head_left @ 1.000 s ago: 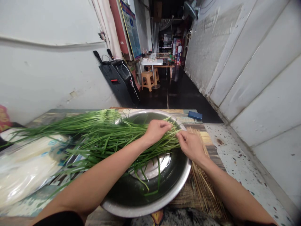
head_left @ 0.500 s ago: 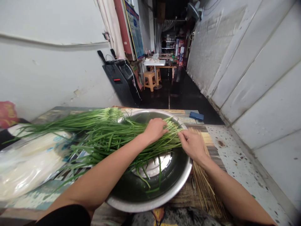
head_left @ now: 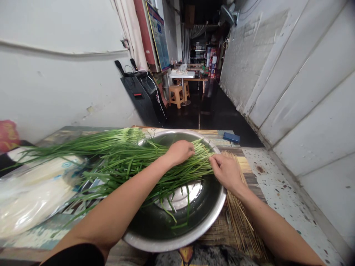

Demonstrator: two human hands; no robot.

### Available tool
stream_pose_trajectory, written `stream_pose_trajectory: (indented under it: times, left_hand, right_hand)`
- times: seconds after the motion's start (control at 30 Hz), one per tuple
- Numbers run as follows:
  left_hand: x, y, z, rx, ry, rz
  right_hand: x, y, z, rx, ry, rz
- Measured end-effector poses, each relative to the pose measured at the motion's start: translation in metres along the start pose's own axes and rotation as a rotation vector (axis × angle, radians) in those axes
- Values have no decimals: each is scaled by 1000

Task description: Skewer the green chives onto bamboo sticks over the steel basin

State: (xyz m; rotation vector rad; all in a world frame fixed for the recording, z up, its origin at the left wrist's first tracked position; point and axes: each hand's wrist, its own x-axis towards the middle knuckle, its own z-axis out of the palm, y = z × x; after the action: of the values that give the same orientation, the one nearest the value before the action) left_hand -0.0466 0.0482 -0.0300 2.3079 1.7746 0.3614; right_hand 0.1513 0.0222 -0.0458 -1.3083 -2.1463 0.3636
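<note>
A large heap of green garlic chives (head_left: 133, 159) lies across a wide steel basin (head_left: 205, 225), pale stem ends pointing right. My left hand (head_left: 181, 151) rests on the heap near those ends, its fingers curled and pinched on the stems. At the basin's right rim, my right hand (head_left: 226, 170) is closed, thumb and forefinger pinching at the tips of the chive stems. Whether a thin stick is also between those fingers cannot be made out. Beneath and beside my right forearm lies a bundle of thin bamboo skewers (head_left: 241, 221).
A clear plastic bag with pale contents (head_left: 36, 195) lies left of the basin on the patterned table (head_left: 30, 242). A dark blue box (head_left: 231, 137) sits at the table's far right. Beyond stand a black machine (head_left: 144, 96), a stool (head_left: 176, 95) and a white table (head_left: 181, 74).
My left hand has shifted slightly left along the chives, and its fingers have curled in more. My right hand stays at the stem ends, almost unmoved.
</note>
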Motion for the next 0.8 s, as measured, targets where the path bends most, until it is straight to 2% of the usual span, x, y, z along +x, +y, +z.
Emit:
stream_pose_trajectory:
  times: [0.17, 0.27, 0.57, 0.8]
  left_hand:
    - [-1, 5, 7, 111, 34, 20]
    - [0, 4, 9, 2, 21, -16]
    - [0, 2, 4, -284, 175, -97]
    - [1, 9, 4, -537, 186, -141]
  right_hand:
    - [0, 1, 1, 17, -9, 6]
    - [0, 1, 1, 17, -7, 1]
    - [0, 0, 0, 3, -43, -31]
    - [0, -1, -2, -24, -61, -25]
